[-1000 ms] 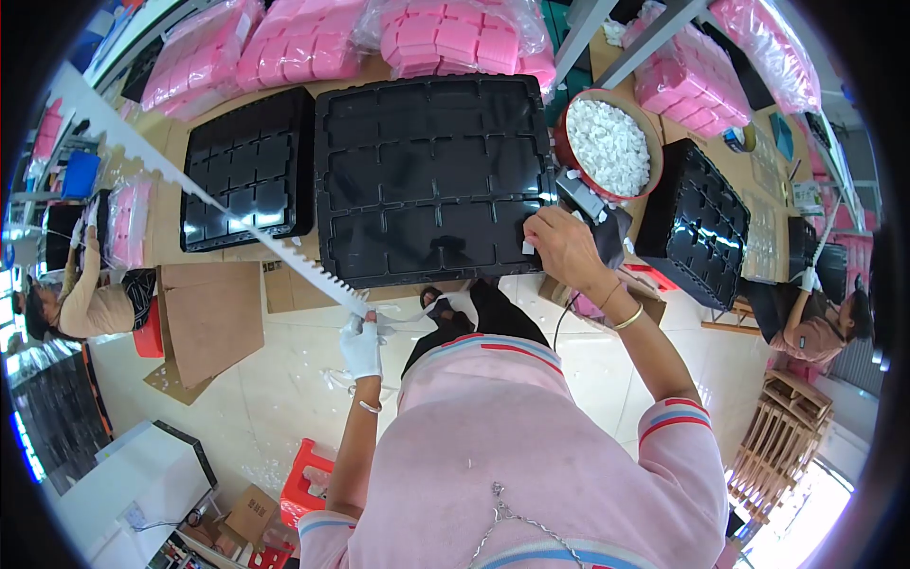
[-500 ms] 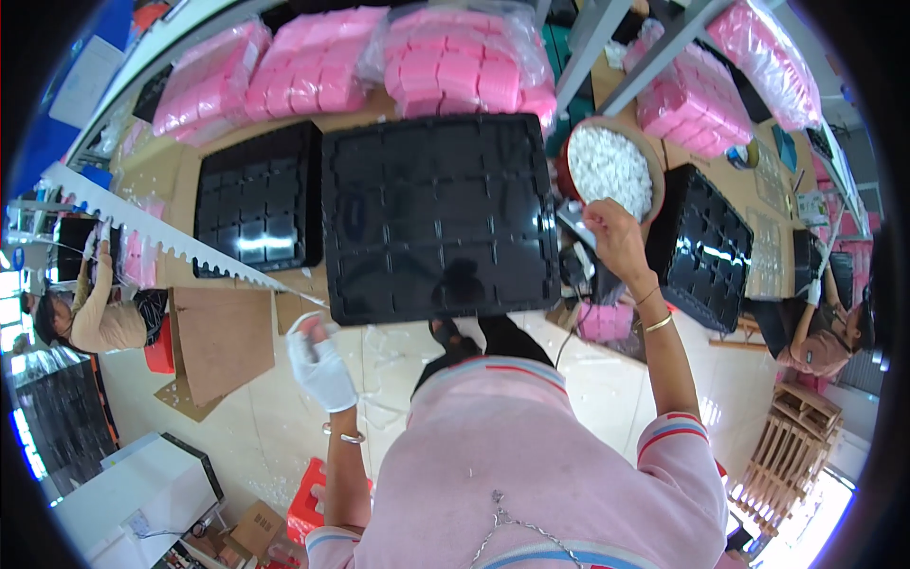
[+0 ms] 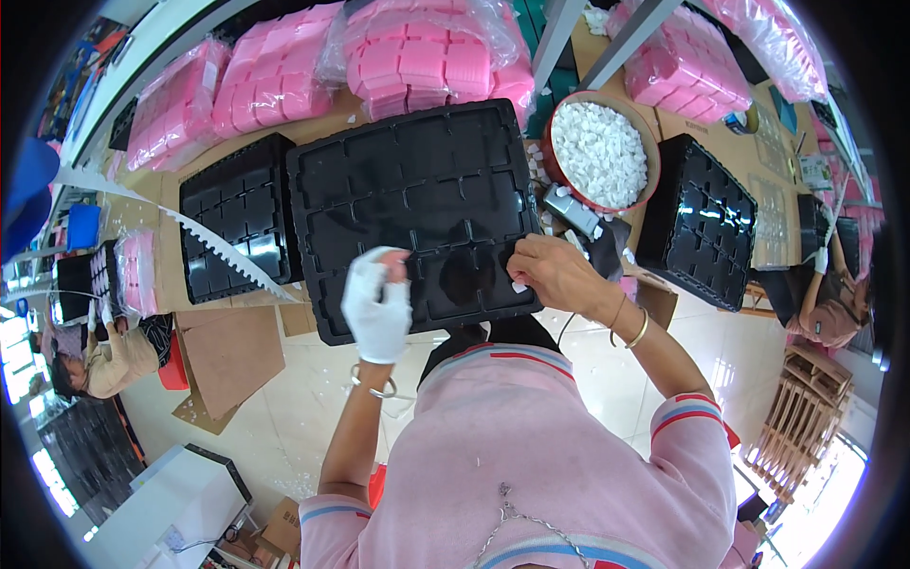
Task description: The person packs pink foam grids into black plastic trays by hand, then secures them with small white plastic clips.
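A large black plastic tray (image 3: pixel 379 180) with a grid of ridges lies on the bench in front of me, slightly turned. My left hand (image 3: pixel 377 308), in a white glove with bare fingertips, is over its near left part. Its fingers are loosely curled and apart, with nothing visible in them. My bare right hand (image 3: pixel 550 273) is at the tray's near right edge, thumb and fingers pinched together on a small white chip (image 3: pixel 518 286). A red-rimmed bowl of similar white chips (image 3: pixel 602 155) stands beyond it. Between bowl and hand sits a small grey device (image 3: pixel 573 211).
More black trays stand left (image 3: pixel 237 223) and right (image 3: pixel 703 228). Plastic-wrapped pink foam blocks (image 3: pixel 417 62) line the back, behind grey metal posts (image 3: pixel 559 43). A white toothed strip (image 3: pixel 213 237) slants in from the left. Co-workers sit left (image 3: pixel 123 360) and right (image 3: pixel 825 303).
My right hand has come from beside the bowl down to the tray's near right edge. My left hand has moved up and right, over the tray. The view has shifted and the tray appears turned.
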Tool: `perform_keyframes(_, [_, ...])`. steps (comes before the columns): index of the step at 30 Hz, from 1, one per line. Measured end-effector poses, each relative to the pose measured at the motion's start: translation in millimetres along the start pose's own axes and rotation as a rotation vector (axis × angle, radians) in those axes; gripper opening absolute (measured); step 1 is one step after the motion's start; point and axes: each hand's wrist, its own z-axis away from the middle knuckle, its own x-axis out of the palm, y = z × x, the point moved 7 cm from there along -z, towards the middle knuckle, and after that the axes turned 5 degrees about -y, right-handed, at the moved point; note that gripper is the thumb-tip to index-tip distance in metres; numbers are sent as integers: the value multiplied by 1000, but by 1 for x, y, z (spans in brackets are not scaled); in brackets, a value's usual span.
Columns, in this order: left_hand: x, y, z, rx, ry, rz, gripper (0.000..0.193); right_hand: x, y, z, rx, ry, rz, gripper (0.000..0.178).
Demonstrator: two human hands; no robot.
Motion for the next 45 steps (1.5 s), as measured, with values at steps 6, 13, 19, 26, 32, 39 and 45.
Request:
perform_keyframes(6, [80,48,39,313,-566,-68,29,15,1,-4,-59,22,132,8])
perform_keyframes(13, [112,51,53,377,-575,-221,26,15,-2,-3,-23,42,132,9])
perform_keyframes(19, [127,47,73,455,-587,-293,28,22,-1,0,7,36,180,9])
perform_keyframes(26, [128,49,76,419,-547,-357,32,25,-8,0,14,61,268,10])
perform_keyframes(32, [133,47,76,386,-514,-329,31,26,-9,3,49,141,253,13])
perform_keyframes(39, [117,32,89,472,-339,-30,30,40,-19,23,97,233,205,16])
perform_keyframes(45, [81,9,82,131,-137,253,23,46,-34,38,108,235,42,13])
